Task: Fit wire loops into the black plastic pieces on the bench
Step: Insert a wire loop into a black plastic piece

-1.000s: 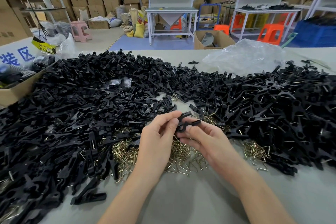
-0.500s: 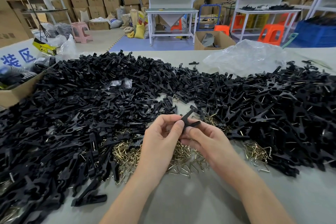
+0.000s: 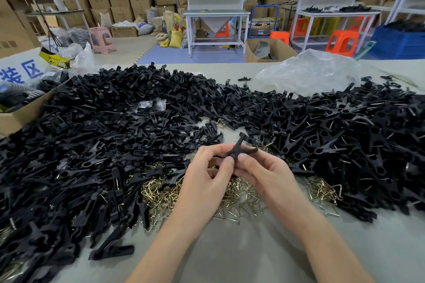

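Note:
My left hand (image 3: 204,181) and my right hand (image 3: 266,177) meet over the bench middle, both pinching one black plastic clip (image 3: 241,148) whose two arms cross and stick up past my fingertips. Under my hands lies a heap of brass-coloured wire loops (image 3: 161,193). A smaller bunch of wire loops (image 3: 324,190) sits to the right. A broad pile of black plastic pieces (image 3: 103,145) covers the left of the bench; another pile of black pieces with wires fitted (image 3: 345,135) covers the right. Whether a loop is in the held clip is hidden.
A cardboard box (image 3: 20,115) stands at the bench's left edge. A crumpled clear plastic bag (image 3: 308,71) lies at the back right. Bare bench surface (image 3: 230,255) shows between my forearms. Shelving, stools and stacked cartons stand beyond the bench.
The clip in my fingers has turned: its arms now cross and point up and to the right. Both hands stay in nearly the same place.

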The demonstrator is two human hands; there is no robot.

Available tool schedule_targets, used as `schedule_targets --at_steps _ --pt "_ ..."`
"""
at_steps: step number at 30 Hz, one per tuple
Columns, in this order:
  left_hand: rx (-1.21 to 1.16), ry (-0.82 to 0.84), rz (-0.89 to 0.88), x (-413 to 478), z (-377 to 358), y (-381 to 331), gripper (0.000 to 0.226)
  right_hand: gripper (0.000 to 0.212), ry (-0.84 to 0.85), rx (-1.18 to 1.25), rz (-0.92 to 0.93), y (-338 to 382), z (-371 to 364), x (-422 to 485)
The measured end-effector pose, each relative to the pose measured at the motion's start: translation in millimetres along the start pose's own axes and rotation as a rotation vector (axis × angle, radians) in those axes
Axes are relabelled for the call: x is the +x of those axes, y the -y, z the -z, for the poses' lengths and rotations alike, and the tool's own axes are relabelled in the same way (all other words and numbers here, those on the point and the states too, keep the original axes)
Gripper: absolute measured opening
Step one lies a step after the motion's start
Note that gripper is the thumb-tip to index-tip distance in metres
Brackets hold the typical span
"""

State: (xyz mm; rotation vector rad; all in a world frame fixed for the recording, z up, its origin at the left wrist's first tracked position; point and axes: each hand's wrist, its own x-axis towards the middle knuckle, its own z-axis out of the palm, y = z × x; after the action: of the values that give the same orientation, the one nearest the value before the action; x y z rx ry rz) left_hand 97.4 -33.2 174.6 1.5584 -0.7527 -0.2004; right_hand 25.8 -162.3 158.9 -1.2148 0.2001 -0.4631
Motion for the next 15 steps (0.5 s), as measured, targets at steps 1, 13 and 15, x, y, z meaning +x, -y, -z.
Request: schedule_targets --at_steps 1,13,15 --pt "0.046 0.016 -0.033 -0.5 0.0 -0.2 0.033 0.026 0.015 0.022 0.005 0.5 0.7 -0.2" --pt "0.298 -0.018 -0.096 0.6 4.8 5.7 0.04 0.029 -0.096 -0.118 0.067 3.5 0.2 -1.7" --pt "0.426 0.021 -0.116 0.9 9.4 7.4 0.04 0.033 -0.165 -0.103 0.095 6.0 3.9 -1.0"
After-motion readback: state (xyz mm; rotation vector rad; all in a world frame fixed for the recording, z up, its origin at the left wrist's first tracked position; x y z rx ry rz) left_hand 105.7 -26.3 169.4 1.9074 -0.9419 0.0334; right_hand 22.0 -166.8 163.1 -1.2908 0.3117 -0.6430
